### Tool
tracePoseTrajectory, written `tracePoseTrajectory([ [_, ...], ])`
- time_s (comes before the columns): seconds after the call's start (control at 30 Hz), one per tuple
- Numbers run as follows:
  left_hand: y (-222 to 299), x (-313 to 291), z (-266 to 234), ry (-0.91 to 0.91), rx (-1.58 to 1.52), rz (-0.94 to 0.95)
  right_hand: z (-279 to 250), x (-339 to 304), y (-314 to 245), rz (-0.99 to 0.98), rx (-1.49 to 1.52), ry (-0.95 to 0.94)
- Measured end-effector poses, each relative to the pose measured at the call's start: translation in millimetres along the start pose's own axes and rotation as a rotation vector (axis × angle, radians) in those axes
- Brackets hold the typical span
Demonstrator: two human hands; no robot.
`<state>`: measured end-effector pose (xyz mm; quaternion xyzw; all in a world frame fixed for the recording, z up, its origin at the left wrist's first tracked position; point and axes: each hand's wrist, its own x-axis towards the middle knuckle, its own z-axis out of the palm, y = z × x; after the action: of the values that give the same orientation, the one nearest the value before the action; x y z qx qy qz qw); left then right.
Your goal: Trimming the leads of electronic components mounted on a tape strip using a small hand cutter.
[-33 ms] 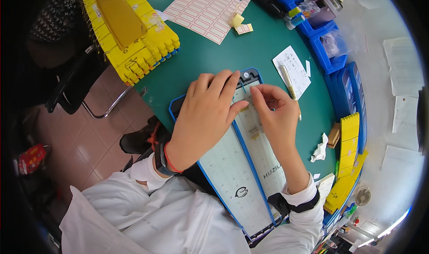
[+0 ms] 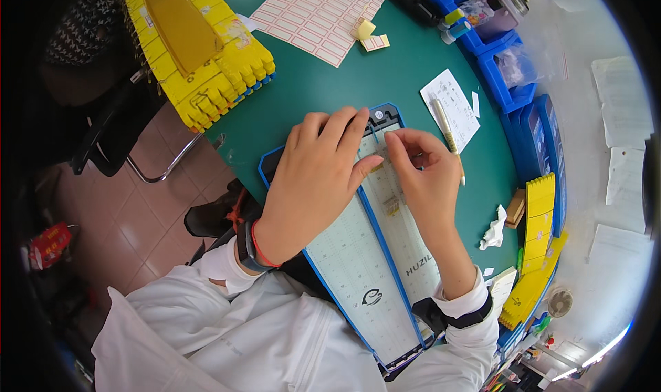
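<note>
A long, narrow blue-framed case (image 2: 348, 261) slants across the table edge toward me. Two pale translucent panels with grid marks cover it, with a blue strip (image 2: 385, 244) between them. My left hand (image 2: 310, 175) rests palm down over its far left part, fingers stretched forward and thumb pointing right. Just right of that thumb, above the far end of the right panel, my right hand (image 2: 427, 175) pinches thumb and forefinger together. What lies in the pinch is too small to make out. Near these fingertips a thin blue piece shows at the dark end section (image 2: 384, 118).
On the green table (image 2: 303, 82) lie red-lined label sheets (image 2: 317, 20) and a note (image 2: 447, 109) with a pen (image 2: 444, 125). A yellow stack (image 2: 200, 54) stands far left. Blue bins (image 2: 506, 82), crumpled tissue (image 2: 494, 228) and yellow strips (image 2: 539, 213) line the right.
</note>
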<state>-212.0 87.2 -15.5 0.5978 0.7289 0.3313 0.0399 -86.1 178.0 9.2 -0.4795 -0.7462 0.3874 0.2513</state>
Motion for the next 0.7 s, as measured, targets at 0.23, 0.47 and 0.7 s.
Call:
tracePoseTrajectory([
  [0.23, 0.0, 2.9, 1.0, -0.041, -0.021, 0.000, 6.3, 4.0, 0.9, -0.104, -0.045, 0.038],
  [0.47, 1.4, 4.9, -4.2, -0.065, -0.033, -0.002, 8.3, 2.2, -2.4, -0.214, -0.165, 0.058],
  [0.7, -0.2, 4.1, -2.2, -0.061, -0.064, 0.005, 8.1, 0.3, -0.7, -0.235, -0.175, 0.069],
])
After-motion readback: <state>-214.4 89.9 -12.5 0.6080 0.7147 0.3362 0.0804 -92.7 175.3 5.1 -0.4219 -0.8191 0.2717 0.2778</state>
